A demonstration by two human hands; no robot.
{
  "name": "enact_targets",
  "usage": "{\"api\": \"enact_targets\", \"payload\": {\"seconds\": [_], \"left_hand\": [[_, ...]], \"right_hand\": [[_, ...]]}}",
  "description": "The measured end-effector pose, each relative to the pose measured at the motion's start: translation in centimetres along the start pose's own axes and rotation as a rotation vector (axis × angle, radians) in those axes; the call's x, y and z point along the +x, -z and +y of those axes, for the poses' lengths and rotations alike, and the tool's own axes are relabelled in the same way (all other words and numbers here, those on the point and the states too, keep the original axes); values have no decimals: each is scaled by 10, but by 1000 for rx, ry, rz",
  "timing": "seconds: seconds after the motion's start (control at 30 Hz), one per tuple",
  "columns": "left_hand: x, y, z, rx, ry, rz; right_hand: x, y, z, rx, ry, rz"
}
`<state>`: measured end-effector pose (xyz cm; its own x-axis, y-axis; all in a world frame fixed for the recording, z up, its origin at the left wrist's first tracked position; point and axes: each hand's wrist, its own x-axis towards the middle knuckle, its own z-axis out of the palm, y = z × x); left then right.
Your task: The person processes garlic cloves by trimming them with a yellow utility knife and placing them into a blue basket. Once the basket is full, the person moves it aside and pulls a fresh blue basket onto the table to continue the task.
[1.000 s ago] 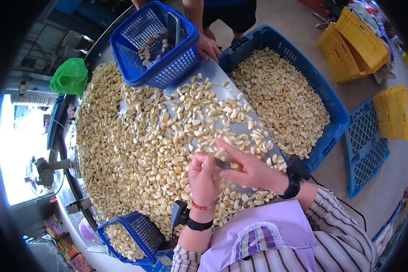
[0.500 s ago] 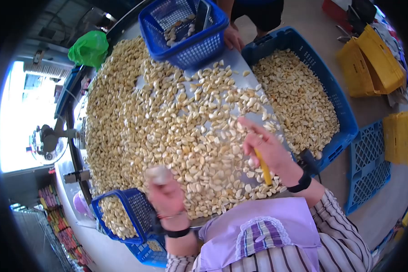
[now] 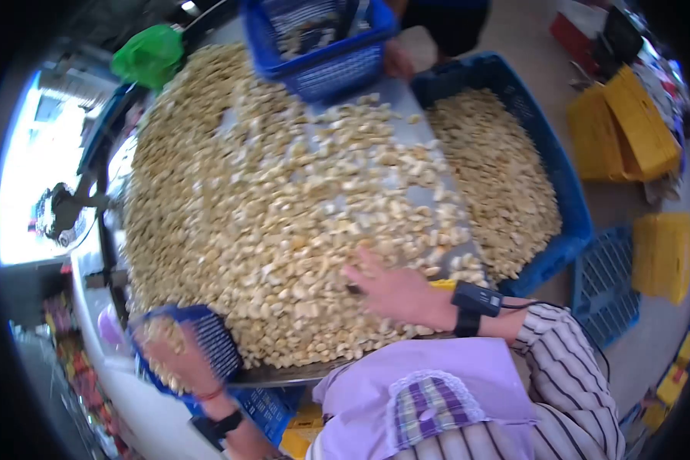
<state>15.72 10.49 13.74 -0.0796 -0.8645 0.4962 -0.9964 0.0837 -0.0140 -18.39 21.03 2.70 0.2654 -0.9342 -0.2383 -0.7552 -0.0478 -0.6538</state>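
Observation:
A broad heap of cream-coloured pieces that look like peeled garlic cloves [image 3: 284,222] covers the metal table. My right hand [image 3: 395,291] reaches into its near side with fingertips among the cloves. It holds a small yellow-handled knife [image 3: 441,284]; the handle shows behind the hand and a dark bit shows by the fingers. My left hand [image 3: 188,364] is over the small blue basket [image 3: 218,341] at the table's near left corner, which holds more cloves. Motion blurs its fingers, so whether anything is in them cannot be made out.
A large blue crate [image 3: 563,222] full of cloves stands right of the table. Another blue basket [image 3: 333,77] sits at the far edge, beside another person's hand [image 3: 397,60]. Yellow crates [image 3: 625,126] and a blue pallet-like crate [image 3: 606,287] lie on the floor at right. A green bag [image 3: 149,57] hangs far left.
My left hand has moved from above the heap's near edge, down and left to the small basket. My right hand has moved left and is lower among the cloves. The view has shifted slightly.

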Motion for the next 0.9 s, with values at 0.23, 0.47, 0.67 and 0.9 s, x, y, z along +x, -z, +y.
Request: {"api": "enact_targets", "payload": {"seconds": [0.23, 0.47, 0.67, 0.9], "left_hand": [[-74, -111, 116, -328, -536, -521], [17, -160, 149, -234, -401, -335], [-22, -74, 113, -563, -947, -788], [-97, -113, 113, -581, -1372, -613]], "right_hand": [[-1, 2, 23, -233, 55, 157], [-10, 32, 98, -525, -137, 430], [-56, 55, 74, -266, -338, 443], [-78, 39, 43, 42, -199, 371]]}}
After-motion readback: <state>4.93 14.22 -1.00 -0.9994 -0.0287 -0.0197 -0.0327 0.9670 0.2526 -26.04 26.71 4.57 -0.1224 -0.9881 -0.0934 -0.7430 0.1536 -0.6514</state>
